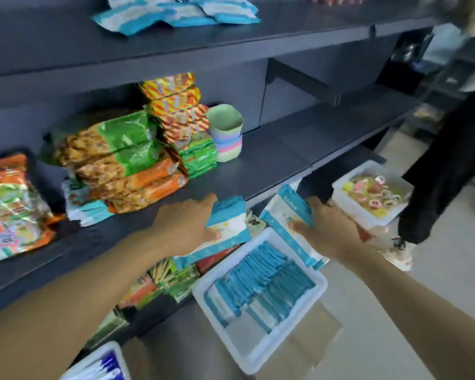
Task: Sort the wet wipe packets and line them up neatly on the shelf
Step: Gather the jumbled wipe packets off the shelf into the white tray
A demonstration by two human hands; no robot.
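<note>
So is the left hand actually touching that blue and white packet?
Touching. The head view shows the left hand gripping the wet wipe packet, fingers over its top edge and thumb pressed on its white face.

Bare room is seen on the dark shelf [272, 160] right of the striped cup [226, 135], while its left side is blocked by piled snack bags [126, 163].

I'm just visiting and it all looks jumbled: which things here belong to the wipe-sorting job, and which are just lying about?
Part of the job:
left hand and its wipe packets
right hand and its wipe packets
white bin of wipes
shelf

Just lying about:
snack bags
pastel cups
tub of sweets
</note>
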